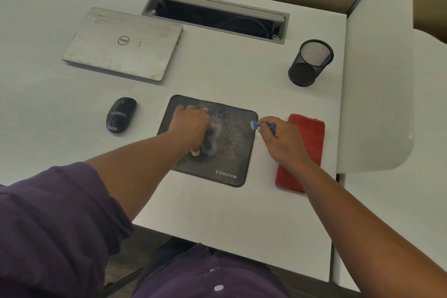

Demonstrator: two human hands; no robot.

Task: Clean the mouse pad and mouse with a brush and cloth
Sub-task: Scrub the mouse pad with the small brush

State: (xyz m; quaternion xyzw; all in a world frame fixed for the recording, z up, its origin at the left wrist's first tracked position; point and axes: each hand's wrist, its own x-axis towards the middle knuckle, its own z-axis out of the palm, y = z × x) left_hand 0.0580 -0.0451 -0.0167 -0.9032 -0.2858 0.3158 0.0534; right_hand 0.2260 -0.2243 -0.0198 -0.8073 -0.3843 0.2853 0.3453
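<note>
A dark mouse pad (229, 152) with pale dust specks lies in the middle of the white desk. My left hand (193, 126) presses down on the pad's left half with spread fingers. My right hand (280, 138) grips a small blue brush (260, 125) just off the pad's right edge, its white bristle tip at the upper right corner. A folded red cloth (312, 138) lies to the right of the pad, partly under my right wrist. The black mouse (121, 115) sits on the desk left of the pad, apart from both hands.
A closed silver laptop (123, 43) lies at the back left. An open grey cable tray (215, 16) is set into the desk behind it. A black mesh pen cup (309, 64) stands at the back right. The desk's front edge (229, 251) runs near my body.
</note>
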